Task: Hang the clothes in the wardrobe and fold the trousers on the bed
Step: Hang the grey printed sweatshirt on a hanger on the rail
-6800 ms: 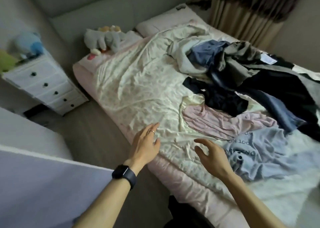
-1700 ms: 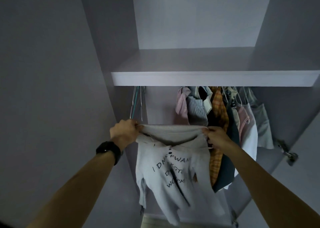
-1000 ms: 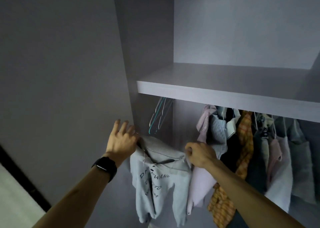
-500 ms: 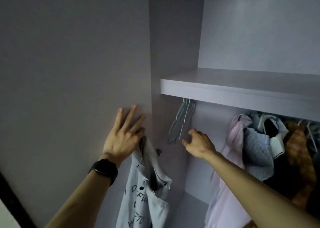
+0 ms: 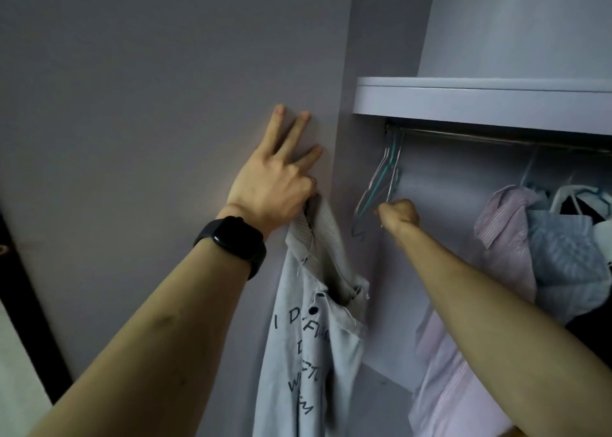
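Note:
A pale grey printed top (image 5: 311, 320) hangs limp from my left hand (image 5: 275, 178), which pinches its ribbed edge between thumb and forefinger while three fingers stand straight against the wardrobe's side panel (image 5: 165, 105). My right hand (image 5: 397, 214) is curled round the lower part of a wire hanger (image 5: 377, 184). That hanger is one of a few empty hangers bunched at the left end of the metal rail (image 5: 480, 138) under the shelf (image 5: 480, 105).
A pink striped shirt (image 5: 503, 224) and a grey-blue garment (image 5: 563, 257) hang from the rail on the right, with more clothes behind them. A stretch of bare rail lies between the empty hangers and these clothes. A dark gap (image 5: 29, 304) shows at the far left.
My right hand let go of the top, rose to the empty hangers and closed on one. The top now dangles from my left hand alone. The view shifted left.

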The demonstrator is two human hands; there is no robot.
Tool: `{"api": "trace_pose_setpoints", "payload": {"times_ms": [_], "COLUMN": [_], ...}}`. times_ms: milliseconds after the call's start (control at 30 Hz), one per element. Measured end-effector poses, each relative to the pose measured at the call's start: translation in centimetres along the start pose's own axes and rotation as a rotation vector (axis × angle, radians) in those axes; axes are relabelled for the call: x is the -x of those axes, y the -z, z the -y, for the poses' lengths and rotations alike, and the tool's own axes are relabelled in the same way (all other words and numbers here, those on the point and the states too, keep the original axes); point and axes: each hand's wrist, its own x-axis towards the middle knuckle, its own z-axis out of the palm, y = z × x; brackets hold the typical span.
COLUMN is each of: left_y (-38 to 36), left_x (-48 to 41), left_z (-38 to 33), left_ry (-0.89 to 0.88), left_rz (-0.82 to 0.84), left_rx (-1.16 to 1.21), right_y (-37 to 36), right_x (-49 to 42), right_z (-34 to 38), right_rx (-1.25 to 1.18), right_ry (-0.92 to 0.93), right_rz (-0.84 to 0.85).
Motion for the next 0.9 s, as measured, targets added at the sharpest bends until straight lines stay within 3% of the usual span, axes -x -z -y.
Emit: {"api": "trace_pose_setpoints", "payload": {"times_ms": [200,500,600,733,800,900], "left_y": [0.0,0.6,1.1,2.7,3.7,6.0], "left_x": [0.9,1.3,1.1,1.2,1.3,1.7], "left_z": [-0.5,0.4,0.8,0.7,0.0,-2.3], "left_ry": [0.023,0.025,0.008,0.133,0.210,0.370], "left_rz": [-0.018,0.049,0.049,-0.026,0.033,0.351], "left_rx": [0.078,0.186,0.283,0.522,0.629,0.816], "right_y": [2.7,11.4,14.2,17.9,20.0,23.1], "right_x": [-0.1,1.7,5.2,11.4,15.1,20.7], "right_z": [1.9,5.3,4.4,1.4,0.0,-2.2], "right_rx": [-0.132,0.302,0.396,0.371,0.285,0.080], "right_ry": [-0.076,-0.028,0.018,-0.027,-0.056,-0.150], "right_rz": [-0.003,-0.205,-0.184,-0.085,-0.045,-0.013]}}
